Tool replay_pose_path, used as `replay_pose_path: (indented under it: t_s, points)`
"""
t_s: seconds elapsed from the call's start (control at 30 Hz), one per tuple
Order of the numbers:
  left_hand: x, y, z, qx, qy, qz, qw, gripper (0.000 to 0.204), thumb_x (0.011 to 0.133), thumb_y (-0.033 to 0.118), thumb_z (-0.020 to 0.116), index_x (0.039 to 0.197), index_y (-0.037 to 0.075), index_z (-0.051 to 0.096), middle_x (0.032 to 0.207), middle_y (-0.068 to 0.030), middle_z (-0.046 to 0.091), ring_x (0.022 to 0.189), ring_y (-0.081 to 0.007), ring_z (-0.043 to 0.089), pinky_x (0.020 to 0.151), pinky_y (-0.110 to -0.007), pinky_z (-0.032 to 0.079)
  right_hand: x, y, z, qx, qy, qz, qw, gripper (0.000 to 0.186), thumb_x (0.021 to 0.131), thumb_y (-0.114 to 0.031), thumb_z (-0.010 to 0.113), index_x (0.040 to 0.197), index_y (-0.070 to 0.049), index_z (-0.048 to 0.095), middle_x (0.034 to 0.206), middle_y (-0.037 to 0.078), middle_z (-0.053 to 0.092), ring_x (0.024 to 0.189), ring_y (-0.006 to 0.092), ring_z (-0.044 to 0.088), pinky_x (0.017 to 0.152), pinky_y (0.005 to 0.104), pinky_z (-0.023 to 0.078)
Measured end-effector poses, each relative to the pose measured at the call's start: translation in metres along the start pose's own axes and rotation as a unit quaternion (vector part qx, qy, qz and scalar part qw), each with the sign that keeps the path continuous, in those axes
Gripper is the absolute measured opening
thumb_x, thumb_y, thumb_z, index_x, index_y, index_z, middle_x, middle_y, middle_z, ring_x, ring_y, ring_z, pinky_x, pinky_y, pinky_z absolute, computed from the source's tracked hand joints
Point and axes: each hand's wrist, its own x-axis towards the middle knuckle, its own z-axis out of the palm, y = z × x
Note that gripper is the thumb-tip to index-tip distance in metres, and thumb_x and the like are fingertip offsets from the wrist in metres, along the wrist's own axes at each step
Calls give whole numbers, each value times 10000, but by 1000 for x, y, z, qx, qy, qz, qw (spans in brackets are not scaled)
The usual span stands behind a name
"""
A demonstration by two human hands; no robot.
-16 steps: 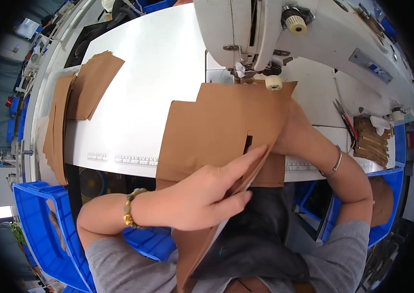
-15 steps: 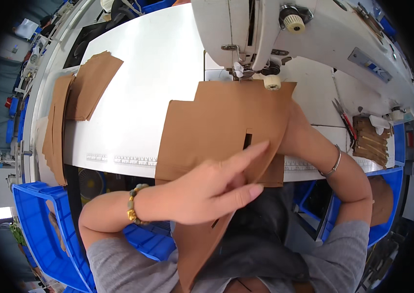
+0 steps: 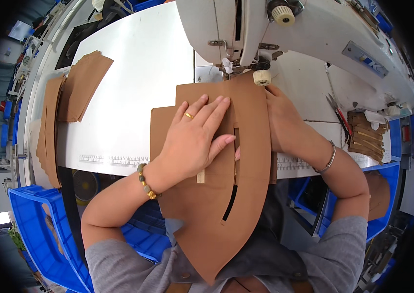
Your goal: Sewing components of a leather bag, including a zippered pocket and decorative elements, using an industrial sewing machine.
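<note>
A large brown panel (image 3: 251, 180), seemingly leather or a similar sheet, reaches from under the sewing machine's needle area (image 3: 227, 68) down over the table's front edge to my lap. A long narrow slit runs down its middle, and a bit of skin shows through it. My left hand (image 3: 195, 132) lies flat on the panel's left part, fingers stretched out and slightly spread, just left of the slit. Along the panel's upper right edge is my right hand (image 3: 285, 117); its fingers are mostly hidden behind the panel, so their grip does not show.
Brown pieces (image 3: 86, 85) are stacked at the table's left, with more (image 3: 50, 132) overhanging its edge. Red-handled snips (image 3: 341, 117) lie beside a bundle of brown strips (image 3: 367, 136) at right. Blue bins (image 3: 46, 234) flank me below the table. The machine's white arm (image 3: 324, 34) spans above.
The panel's folded-over part now lies opened out, showing the slit. My left hand has gone from pointing above the panel to lying flat on it, farther up. My right hand stays near the right edge.
</note>
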Motion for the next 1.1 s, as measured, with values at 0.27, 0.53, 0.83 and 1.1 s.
replay_pose_path:
  t_s: [0.27,0.53,0.83,1.1]
  points:
    - [23,-13,6,11,42,45,998,670,1049,369,612,1605,56,407,1568,-154,526,1493,-375,437,1221,-560,327,2,-3,-2,20,19,5,1000,727,751,-527,849,1204,18,688,1283,197,666,1200,368,613,1069,516,441]
    - [27,-23,6,-4,48,45,998,627,1055,316,602,1600,70,414,1567,-150,530,1506,-361,429,1227,-542,329,-1,-3,0,-5,-41,25,999,523,776,-279,774,1209,-3,672,1291,198,661,1226,365,614,1093,545,427]
    - [29,-21,4,1,46,38,998,535,1060,283,594,1534,63,480,1583,-125,524,1512,-363,427,1231,-546,339,2,-6,-4,0,-46,33,998,570,771,-303,791,1235,3,664,1277,201,671,1224,365,617,1102,545,421]
    - [34,-29,4,-6,45,35,998,471,1054,262,611,1461,41,523,1573,-138,530,1514,-367,425,1229,-561,353,0,-5,-5,-7,-86,64,994,577,784,-277,779,1270,6,651,1247,208,661,1228,369,611,1123,573,410]
